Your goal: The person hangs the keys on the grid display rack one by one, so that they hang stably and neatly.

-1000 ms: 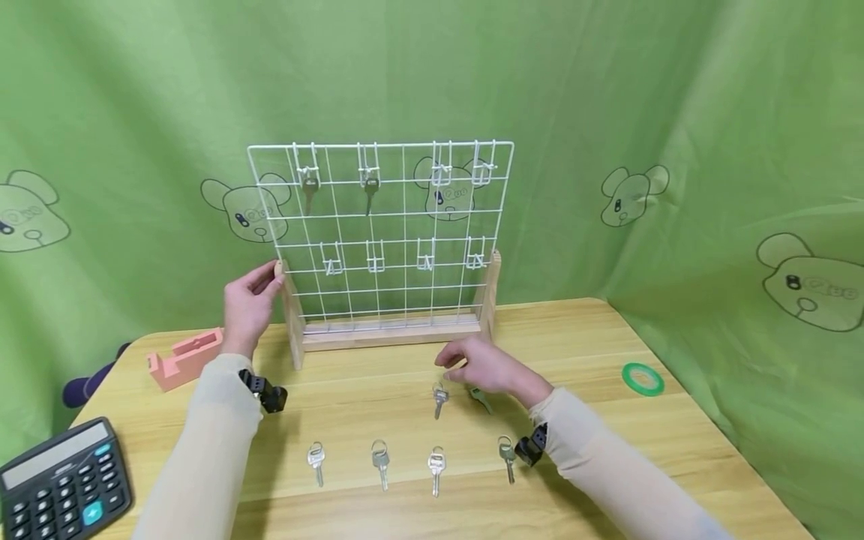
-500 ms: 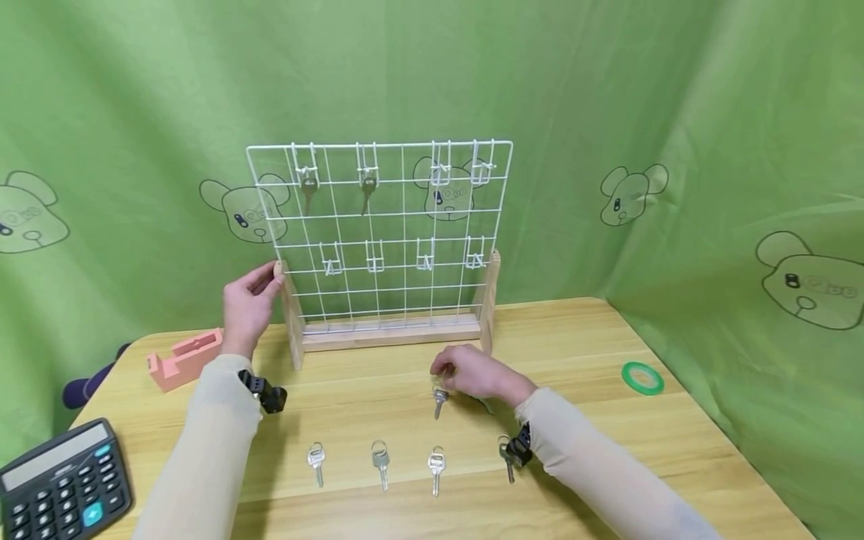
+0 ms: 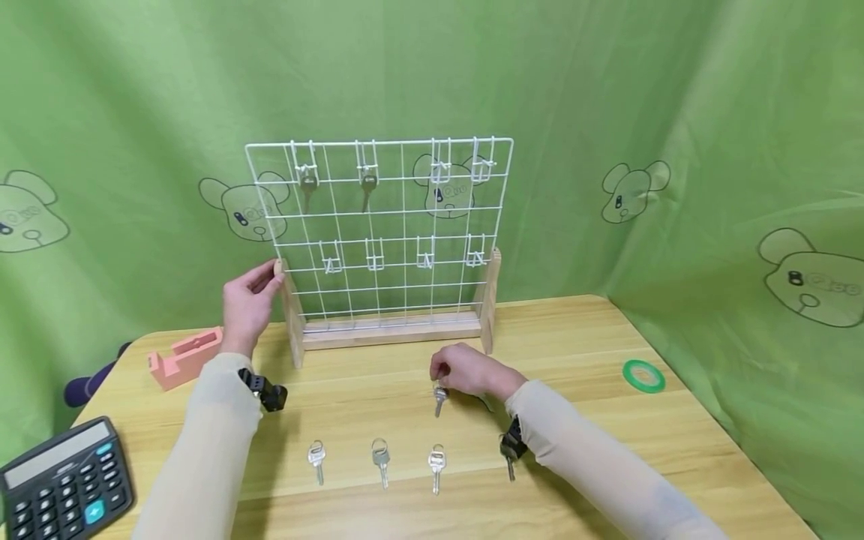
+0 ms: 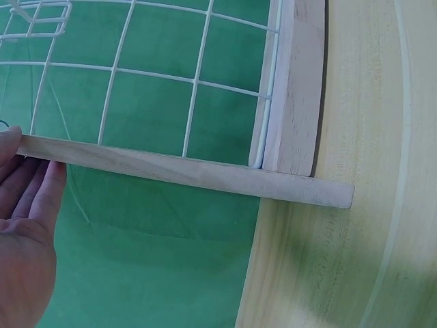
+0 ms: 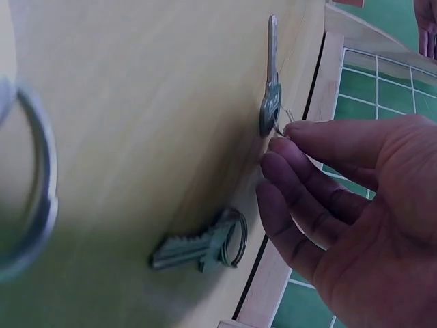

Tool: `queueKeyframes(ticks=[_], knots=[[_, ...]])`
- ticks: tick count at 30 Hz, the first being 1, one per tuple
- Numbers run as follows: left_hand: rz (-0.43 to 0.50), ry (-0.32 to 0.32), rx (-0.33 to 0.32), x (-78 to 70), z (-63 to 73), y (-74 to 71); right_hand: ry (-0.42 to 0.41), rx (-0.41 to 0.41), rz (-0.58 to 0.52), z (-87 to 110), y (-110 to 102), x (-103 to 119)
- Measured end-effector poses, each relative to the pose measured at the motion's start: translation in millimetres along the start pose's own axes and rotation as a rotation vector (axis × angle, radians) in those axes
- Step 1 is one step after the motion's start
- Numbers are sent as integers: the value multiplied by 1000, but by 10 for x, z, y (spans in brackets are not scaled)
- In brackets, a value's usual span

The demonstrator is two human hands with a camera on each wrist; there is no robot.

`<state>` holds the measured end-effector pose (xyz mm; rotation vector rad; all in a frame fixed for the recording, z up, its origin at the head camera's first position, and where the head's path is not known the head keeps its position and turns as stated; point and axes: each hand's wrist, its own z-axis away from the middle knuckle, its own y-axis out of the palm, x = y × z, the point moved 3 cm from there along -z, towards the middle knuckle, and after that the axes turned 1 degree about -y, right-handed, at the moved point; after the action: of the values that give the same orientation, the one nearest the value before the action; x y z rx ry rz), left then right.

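Observation:
At the rack's left side, my left hand (image 3: 246, 307) pinches the top of the wooden upright (image 4: 171, 174) between thumb and fingers. My right hand (image 3: 469, 370) is low over the table, thumb and index finger pinching the ring of a silver key (image 5: 271, 102), whose blade points away from the fingers. A second key (image 5: 194, 249) with a ring lies just under that hand, mostly hidden from the head. Two keys, one at the far left (image 3: 308, 182) and another beside it (image 3: 368, 182), hang from upper hooks of the white wire grid (image 3: 405, 213).
Nearer the front, several ringed keys lie in a row, one of them a silver key (image 3: 437, 465). A pink tape dispenser (image 3: 189, 358) and a calculator (image 3: 67, 480) are on the left. Green tape (image 3: 643, 376) lies on the right. Green curtain (image 3: 553, 90) surrounds the table.
My right hand has come down and slightly left onto the key's ring, its fingers closing on it. The left hand stays on the upright.

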<state>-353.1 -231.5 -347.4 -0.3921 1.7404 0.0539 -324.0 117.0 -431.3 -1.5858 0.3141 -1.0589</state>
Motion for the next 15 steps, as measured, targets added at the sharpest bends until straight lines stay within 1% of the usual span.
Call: queueKeyframes(ticks=[7,15], knots=[[0,0,2,-14,-1,-1,-4,-25,18,-2,11,12],[-10,7,-3,-2,4,6,9,-41,-68,31,12,1]])
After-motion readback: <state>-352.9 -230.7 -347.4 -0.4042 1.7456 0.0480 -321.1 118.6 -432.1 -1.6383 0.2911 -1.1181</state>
